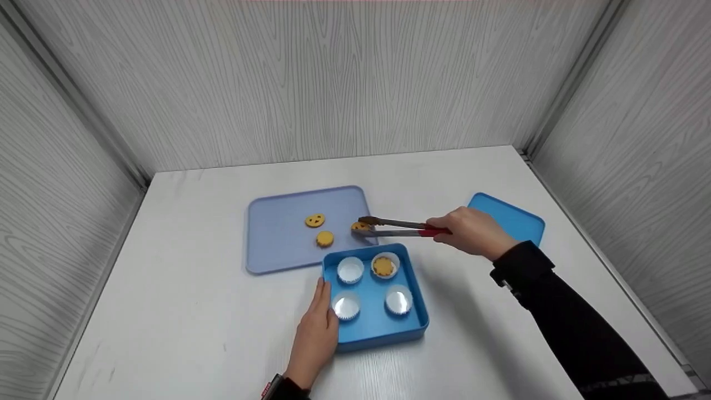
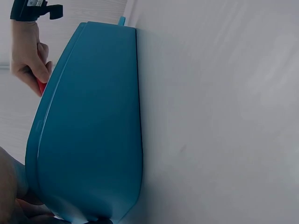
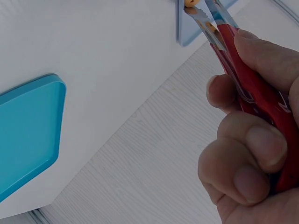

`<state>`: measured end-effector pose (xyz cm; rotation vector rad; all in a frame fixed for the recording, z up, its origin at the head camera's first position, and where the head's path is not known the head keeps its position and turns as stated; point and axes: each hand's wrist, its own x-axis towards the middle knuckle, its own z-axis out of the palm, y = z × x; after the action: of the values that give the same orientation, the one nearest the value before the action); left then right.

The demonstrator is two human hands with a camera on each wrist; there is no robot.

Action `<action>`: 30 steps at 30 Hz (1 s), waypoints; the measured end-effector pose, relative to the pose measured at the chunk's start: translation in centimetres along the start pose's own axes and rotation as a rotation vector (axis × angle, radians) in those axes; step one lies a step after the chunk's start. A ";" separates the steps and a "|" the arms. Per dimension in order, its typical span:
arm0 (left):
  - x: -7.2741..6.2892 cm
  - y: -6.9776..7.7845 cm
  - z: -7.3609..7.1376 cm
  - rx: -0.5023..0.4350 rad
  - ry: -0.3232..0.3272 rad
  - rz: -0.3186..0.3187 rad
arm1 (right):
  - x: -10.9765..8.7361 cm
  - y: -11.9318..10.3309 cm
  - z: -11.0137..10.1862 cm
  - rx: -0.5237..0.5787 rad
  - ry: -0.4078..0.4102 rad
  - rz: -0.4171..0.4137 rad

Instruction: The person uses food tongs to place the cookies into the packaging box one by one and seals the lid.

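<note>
Pale wood-grain walls are closing in on three sides of the white table [image 1: 183, 311] we are working at. On it, the flat lavender plastic tray [image 1: 278, 239] is lying just behind the square blue plastic box [image 1: 383, 328], so each biscuit has only a short way to travel. The blue lid [image 1: 514, 219] is lying off to the right, well apart. Our left hand [image 1: 316, 328] is resting flat, fingers straight, against the box's left wall, likely steadying it. Our right hand [image 1: 472, 230] is gripping the red-handled metal tongs [image 1: 402, 228], which are reaching left so their tips are closing around a round yellow biscuit [image 1: 360, 226] at the tray's right edge. Four white paper cups [image 1: 350, 269] are sitting in the box; one is already holding a biscuit.
</note>
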<state>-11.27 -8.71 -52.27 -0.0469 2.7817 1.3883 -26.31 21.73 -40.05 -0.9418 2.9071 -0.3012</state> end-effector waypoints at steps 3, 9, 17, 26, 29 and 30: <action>-0.1 0.0 0.0 0.013 0.015 0.035 | -0.7 0.7 0.1 0.005 0.023 0.011; -0.1 -0.1 0.1 0.006 0.022 0.058 | -1.8 1.8 0.3 0.008 0.051 0.034; 0.1 0.0 0.1 0.006 0.007 0.016 | -3.6 2.7 0.9 -0.015 0.139 -0.002; 0.1 0.0 0.1 0.004 0.019 0.028 | -5.4 2.8 0.6 -0.036 0.202 -0.034; 0.1 0.0 0.1 0.000 0.020 0.032 | -6.0 2.7 0.7 -0.037 0.244 -0.070; 0.1 0.0 0.1 0.000 0.019 0.031 | -6.2 2.7 0.7 -0.037 0.264 -0.090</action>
<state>-11.35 -8.65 -52.34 -0.0171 2.8101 1.4024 -22.74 27.35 -41.27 -1.1199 3.1210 -0.4083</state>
